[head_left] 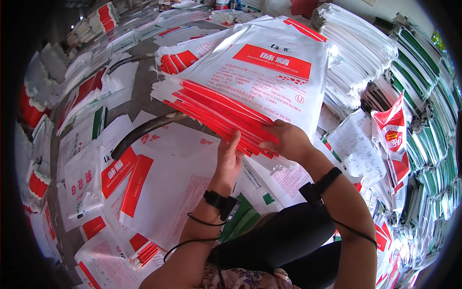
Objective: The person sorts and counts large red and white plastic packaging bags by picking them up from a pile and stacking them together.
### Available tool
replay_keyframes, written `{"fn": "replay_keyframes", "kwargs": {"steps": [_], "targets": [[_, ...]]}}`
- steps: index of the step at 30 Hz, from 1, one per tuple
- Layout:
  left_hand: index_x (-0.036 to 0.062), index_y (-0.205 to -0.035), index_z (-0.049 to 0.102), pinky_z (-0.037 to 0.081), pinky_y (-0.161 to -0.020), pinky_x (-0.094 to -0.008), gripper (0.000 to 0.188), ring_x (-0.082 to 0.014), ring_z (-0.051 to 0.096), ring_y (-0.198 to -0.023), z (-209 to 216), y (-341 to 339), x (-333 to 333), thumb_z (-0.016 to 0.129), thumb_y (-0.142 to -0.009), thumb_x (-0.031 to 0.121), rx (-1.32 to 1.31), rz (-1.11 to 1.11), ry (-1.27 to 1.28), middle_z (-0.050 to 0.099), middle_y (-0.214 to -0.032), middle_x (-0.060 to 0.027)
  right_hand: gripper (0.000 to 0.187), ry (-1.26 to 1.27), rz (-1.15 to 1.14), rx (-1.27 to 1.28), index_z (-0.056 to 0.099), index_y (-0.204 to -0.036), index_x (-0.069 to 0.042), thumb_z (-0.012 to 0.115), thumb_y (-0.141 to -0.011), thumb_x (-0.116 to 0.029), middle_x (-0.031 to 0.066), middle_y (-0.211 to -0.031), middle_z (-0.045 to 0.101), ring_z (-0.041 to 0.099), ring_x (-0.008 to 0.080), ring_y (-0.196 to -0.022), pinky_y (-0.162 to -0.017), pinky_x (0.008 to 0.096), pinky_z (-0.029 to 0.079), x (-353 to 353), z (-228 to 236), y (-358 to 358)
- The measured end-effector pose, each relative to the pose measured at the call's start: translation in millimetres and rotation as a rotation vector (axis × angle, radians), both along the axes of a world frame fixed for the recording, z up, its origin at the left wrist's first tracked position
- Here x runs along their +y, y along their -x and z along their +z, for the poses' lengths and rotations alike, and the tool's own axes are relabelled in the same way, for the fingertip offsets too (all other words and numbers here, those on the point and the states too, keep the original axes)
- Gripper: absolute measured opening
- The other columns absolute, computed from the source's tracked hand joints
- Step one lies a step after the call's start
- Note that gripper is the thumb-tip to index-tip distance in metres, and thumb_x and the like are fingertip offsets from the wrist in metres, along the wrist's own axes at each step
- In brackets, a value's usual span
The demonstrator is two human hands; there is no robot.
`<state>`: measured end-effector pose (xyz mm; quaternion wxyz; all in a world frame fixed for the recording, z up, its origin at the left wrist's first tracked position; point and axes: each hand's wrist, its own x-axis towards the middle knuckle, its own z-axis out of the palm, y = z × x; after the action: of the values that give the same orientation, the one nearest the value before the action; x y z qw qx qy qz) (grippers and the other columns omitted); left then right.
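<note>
A thick stack of white woven plastic bags (231, 77) with red bands and red printing lies in front of me, its layered red edges fanned toward my body. My left hand (229, 156) is closed on the near edge of this stack, thumb up along the front. To its right, my right hand (288, 139) grips the near right corner, its fingers curled over the red edges. Some fingers of both hands are hidden by the bags. Black straps with small devices and cables sit on both wrists.
Loose printed bags (168, 178) cover the floor to the left and under the stack. A dark curved bar (144, 131) sticks out at the stack's left. Tall piles of white bags (358, 53) and green-edged bags (428, 96) stand at the right. My dark-clad legs (284, 236) are below.
</note>
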<state>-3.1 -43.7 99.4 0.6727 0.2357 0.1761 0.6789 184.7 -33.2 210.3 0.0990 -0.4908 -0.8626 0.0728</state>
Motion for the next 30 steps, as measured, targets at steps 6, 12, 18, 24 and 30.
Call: {"fn": "replay_keyframes", "kwargs": {"steps": [6, 12, 18, 24, 30], "targets": [[0.0049, -0.142, 0.043, 0.052, -0.103, -0.0348, 0.068, -0.0201, 0.059, -0.12, 0.2, -1.0, -0.1, 0.078, -0.09, 0.03, 0.015, 0.001, -0.003, 0.058, -0.132, -0.0104, 0.057, 0.024, -0.049, 0.054, 0.066, -0.131, -0.011, 0.071, -0.087, -0.047, 0.0157, -0.122, 0.065, 0.065, 0.0352, -0.108, -0.094, 0.0431, 0.052, -2.6, -4.7, -3.0], [0.0052, -0.142, 0.044, 0.052, -0.102, -0.0347, 0.067, -0.0197, 0.059, -0.12, 2.0, -5.5, -0.6, 0.079, -0.089, 0.027, 0.034, 0.02, 0.005, 0.058, -0.132, -0.0106, 0.046, 0.049, -0.028, 0.117, 0.065, -0.132, -0.013, 0.07, -0.09, -0.029, 0.0175, -0.118, 0.067, 0.066, 0.0361, -0.105, -0.092, 0.0419, 0.053, 13.0, -14.9, -12.5], [0.0071, -0.138, 0.053, 0.052, -0.101, -0.0354, 0.058, -0.0186, 0.061, -0.117, -1.0, -4.4, 0.7, 0.08, -0.087, 0.019, 0.036, 0.037, 0.001, 0.063, -0.127, -0.0069, 0.057, -0.141, 0.096, -0.134, 0.057, -0.14, -0.019, 0.055, -0.085, -0.003, 0.0164, -0.114, 0.068, 0.067, 0.036, -0.103, -0.089, 0.0442, 0.055, 29.2, 1.3, -2.2], [0.0046, -0.138, 0.048, 0.052, -0.1, -0.0337, 0.062, -0.0185, 0.061, -0.116, -0.5, -6.5, 1.8, 0.08, -0.088, 0.021, 0.029, 0.046, 0.043, 0.061, -0.126, -0.0084, 0.072, -0.833, 0.112, -0.24, 0.047, -0.15, -0.034, 0.062, -0.084, -0.008, 0.0115, -0.107, 0.063, 0.067, 0.0255, -0.079, -0.068, 0.0353, 0.058, 4.2, 122.6, -37.9], [0.0042, -0.138, 0.049, 0.051, -0.102, -0.0338, 0.063, -0.0187, 0.06, -0.119, 0.8, -10.2, 5.3, 0.081, -0.087, 0.021, 0.01, 0.073, 0.04, 0.06, -0.128, -0.0084, 0.033, -0.56, 0.218, -0.373, 0.067, -0.12, -0.008, 0.062, -0.087, -0.011, 0.0117, -0.119, 0.06, 0.063, 0.0229, -0.087, -0.072, 0.0388, 0.056, -26.2, 36.2, -48.3]]}}
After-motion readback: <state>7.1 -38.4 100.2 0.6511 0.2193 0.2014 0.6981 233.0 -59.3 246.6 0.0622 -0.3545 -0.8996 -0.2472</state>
